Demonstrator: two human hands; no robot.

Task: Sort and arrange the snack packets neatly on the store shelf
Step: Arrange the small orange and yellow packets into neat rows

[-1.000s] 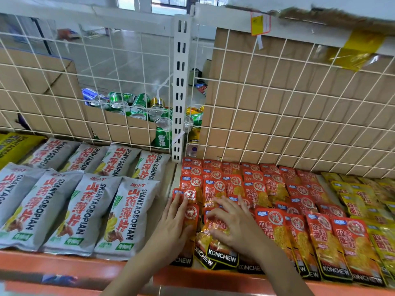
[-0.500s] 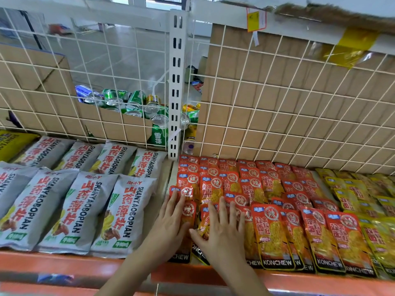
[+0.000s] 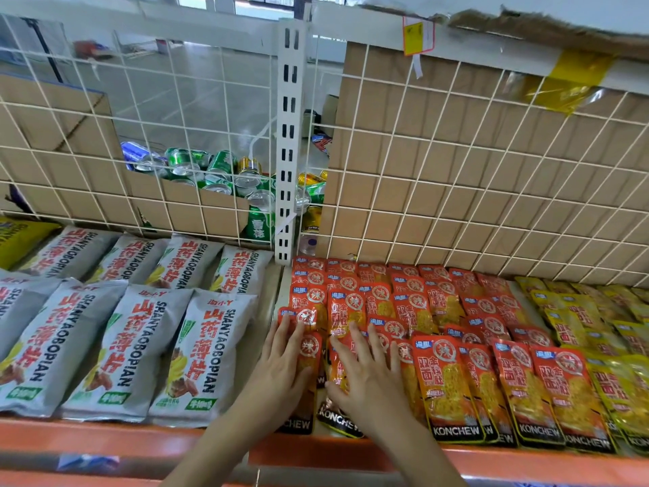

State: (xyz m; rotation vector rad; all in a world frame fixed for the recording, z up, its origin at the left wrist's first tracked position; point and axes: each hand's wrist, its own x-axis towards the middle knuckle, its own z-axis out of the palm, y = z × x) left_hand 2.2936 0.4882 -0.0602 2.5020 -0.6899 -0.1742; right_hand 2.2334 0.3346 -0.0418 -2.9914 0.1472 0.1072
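The red-orange KONCHEW packets (image 3: 446, 384) lie flat in overlapping rows on the right-hand bay of the shelf, running from its near edge to its far edge. They are glossy, crinkled foil-type pouches, rectangular, each with a black band along the near end.

The left hand (image 3: 281, 370) rests palm-down on the leftmost column of these packets, at the near-left corner of the group. Its fingers are straight and slightly spread, grasping nothing. The right hand (image 3: 368, 381) lies palm-down on the adjoining column, just beside the left hand. Its fingers are extended and fanned, pressing on the film without curling round any packet.

To the right of the red group lie yellow packets (image 3: 614, 346) of the same shape and gloss, touching it. In the left bay, grey SHANYAOBOPIAN bags (image 3: 123, 346) lie in two rows; they are larger, matte and pillow-shaped.

The shelf front lip (image 3: 105, 437) is orange. A white slotted upright (image 3: 289, 135) separates the two bays at the far side. A white wire grid (image 3: 456, 219) forms the back wall, with brown corrugated cardboard (image 3: 491, 152) behind it. Yellow tape (image 3: 569, 79) is stuck near the cardboard's upper edge. Through the grid, green drink cans (image 3: 217, 166) lie heaped in an open carton, and a pale polished floor (image 3: 175, 82) extends beyond.
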